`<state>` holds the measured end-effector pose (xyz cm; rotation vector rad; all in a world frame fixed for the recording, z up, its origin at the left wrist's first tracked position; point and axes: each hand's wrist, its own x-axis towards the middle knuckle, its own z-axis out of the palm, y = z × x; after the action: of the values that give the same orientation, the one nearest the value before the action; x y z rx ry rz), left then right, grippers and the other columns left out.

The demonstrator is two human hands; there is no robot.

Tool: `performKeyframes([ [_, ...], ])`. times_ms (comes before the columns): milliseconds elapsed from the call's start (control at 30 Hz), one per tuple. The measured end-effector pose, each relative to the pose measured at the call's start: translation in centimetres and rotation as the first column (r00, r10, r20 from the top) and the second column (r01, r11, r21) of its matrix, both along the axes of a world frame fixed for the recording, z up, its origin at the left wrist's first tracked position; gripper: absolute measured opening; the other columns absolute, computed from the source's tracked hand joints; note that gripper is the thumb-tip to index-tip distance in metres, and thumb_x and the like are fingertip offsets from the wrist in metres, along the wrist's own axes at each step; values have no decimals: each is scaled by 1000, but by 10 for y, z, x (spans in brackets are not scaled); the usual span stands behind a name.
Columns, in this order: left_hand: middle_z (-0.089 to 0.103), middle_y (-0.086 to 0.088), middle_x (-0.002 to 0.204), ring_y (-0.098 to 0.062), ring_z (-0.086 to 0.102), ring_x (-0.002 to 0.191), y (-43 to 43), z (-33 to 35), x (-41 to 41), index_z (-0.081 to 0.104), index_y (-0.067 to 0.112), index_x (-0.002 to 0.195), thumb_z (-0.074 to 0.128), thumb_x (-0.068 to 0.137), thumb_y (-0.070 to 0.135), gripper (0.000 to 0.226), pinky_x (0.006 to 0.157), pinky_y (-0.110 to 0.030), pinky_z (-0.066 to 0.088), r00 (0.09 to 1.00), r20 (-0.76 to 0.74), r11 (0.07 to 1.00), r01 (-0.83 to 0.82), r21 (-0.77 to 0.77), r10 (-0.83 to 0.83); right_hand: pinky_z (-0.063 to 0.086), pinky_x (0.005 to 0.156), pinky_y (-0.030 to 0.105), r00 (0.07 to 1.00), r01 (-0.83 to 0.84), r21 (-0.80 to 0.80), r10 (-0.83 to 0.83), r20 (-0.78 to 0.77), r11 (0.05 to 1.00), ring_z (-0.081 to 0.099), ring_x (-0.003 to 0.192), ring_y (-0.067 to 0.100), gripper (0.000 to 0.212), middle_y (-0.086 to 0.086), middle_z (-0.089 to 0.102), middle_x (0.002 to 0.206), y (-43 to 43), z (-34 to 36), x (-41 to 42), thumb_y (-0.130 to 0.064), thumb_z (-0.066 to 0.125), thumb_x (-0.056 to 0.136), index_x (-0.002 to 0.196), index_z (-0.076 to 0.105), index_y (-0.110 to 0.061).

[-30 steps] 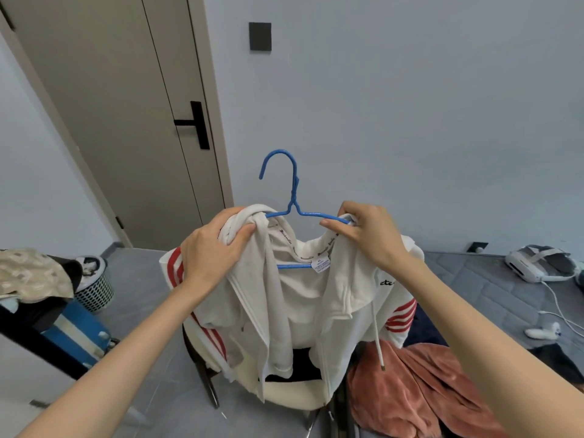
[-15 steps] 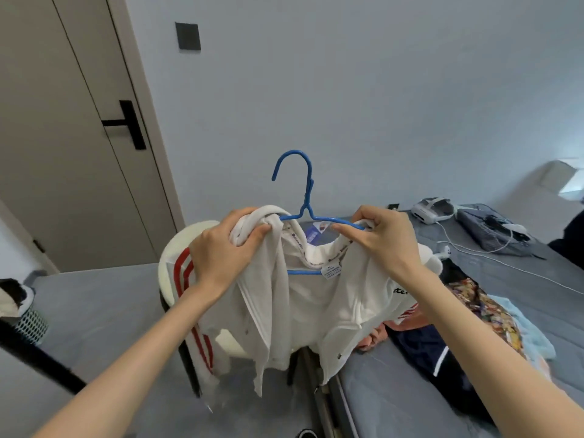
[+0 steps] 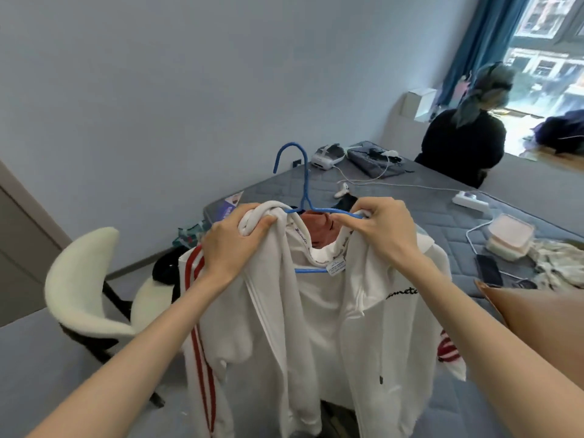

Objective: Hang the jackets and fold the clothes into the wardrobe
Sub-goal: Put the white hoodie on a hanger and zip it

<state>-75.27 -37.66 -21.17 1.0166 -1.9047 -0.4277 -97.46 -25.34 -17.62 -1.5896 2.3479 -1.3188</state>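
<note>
Head view, reading left to right: my left hand (image 3: 235, 240) is clenched around a bunched wad of the white jacket (image 3: 316, 327) at its left shoulder, knuckles up, with the cloth rolled thick inside the fist. Beside it the blue hanger (image 3: 305, 197) rises through the neck opening, hook upright and free, its lower bar showing inside the collar. My right hand (image 3: 384, 229) pinches the right shoulder seam against the hanger's arm, thumb and forefinger closed on cloth and wire together. The jacket hangs in the air in front of me, between the white chair (image 3: 79, 289) at left and the near-left corner of the bed (image 3: 426, 200), touching neither as far as I can tell. It looks like soft fleece: limp, draping in heavy folds, not slippery, and light enough for the thin hanger, I judge, though that wire may flex or let a shoulder slide off. Best hold is where I have it, at the shoulder seams over the hanger's arms, or the hook for carrying. It is white, open down the front, with red stripes on the sleeves, dark script lettering on the chest, a drawcord, and a label at the neck.
</note>
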Motion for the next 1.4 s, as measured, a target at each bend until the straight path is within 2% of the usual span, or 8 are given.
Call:
performKeyframes([
  [200,53,47,92,4,55,90,-14,-58,-89,53,53,105,51,88,57,18,83,-16,39,941,72,922,305,236,-330,35,50,31,990,117,133,-126,64,984,47,53,5,37,-11,51,49,16,-65,-74,-59,74,69,53,56,-31],
  [300,56,39,100,3,56,98,-34,-90,-139,57,44,110,55,92,45,18,83,-7,37,908,63,879,382,285,-415,30,47,25,982,140,205,-163,97,969,47,52,4,38,-12,51,49,6,-101,-114,-58,73,71,51,54,-32],
  [467,58,34,108,4,54,101,-80,-141,-224,58,39,114,54,90,37,24,87,-24,41,860,91,815,435,382,-502,36,51,30,959,154,314,-218,181,937,54,63,5,36,-10,61,61,-31,-158,-188,-60,70,74,59,62,-28],
  [600,64,12,115,-15,58,105,-132,-175,-293,60,25,118,57,93,27,25,93,-39,44,838,164,809,422,409,-520,29,48,23,937,171,363,-265,229,916,48,56,4,39,-11,53,53,-76,-193,-251,-56,71,76,52,53,-30],
  [800,43,-15,141,-31,35,131,-184,-219,-376,30,13,148,54,93,16,59,111,-43,23,841,326,822,218,526,-432,43,86,38,919,186,349,-289,269,918,57,96,20,12,-3,66,96,-148,-248,-327,-16,60,92,97,70,-13],
  [967,5,-14,157,-27,7,146,-170,-258,-357,19,21,151,51,95,13,66,117,-44,15,825,307,721,163,674,-474,33,104,41,941,90,559,-254,223,824,46,123,27,25,3,62,122,-148,-302,-328,-11,59,90,113,65,-19],
  [1267,26,-4,153,-16,24,140,-118,-293,-287,27,19,149,47,98,15,55,109,-21,18,807,235,562,140,815,-542,45,92,36,723,107,633,-497,479,766,56,106,22,22,5,62,110,-89,-346,-269,-11,53,91,109,66,-14],
  [1400,32,-4,150,-20,33,137,-87,-307,-249,28,20,148,47,99,17,52,112,-31,28,827,207,480,85,873,-522,41,84,27,694,78,670,-523,495,738,56,105,20,24,5,63,113,-53,-360,-228,-12,51,92,112,65,-12],
])
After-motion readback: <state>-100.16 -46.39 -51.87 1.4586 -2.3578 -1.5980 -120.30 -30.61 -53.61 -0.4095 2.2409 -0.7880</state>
